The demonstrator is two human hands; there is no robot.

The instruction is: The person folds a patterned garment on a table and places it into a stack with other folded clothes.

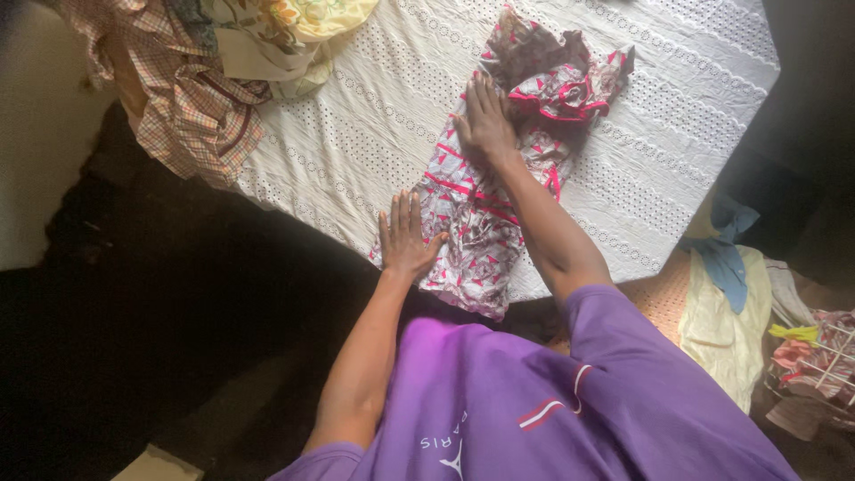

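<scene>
No grip, both flat hands point(405, 236) point(485, 120) pressing patterned garment point(472, 223) at tablecloth point(374, 134) edge

A tabletop under a white eyelet cloth point(374, 134) carries a folded pink-patterned garment point(481, 223) and a heap of checked and floral clothes point(223, 62) at its far-left corner.

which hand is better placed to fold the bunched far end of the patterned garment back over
Right, probably. The right hand lies flat on the patterned garment beside its bunched far end. The left hand presses the near edge, farther away, where it pins the cloth on the white cover.
</scene>
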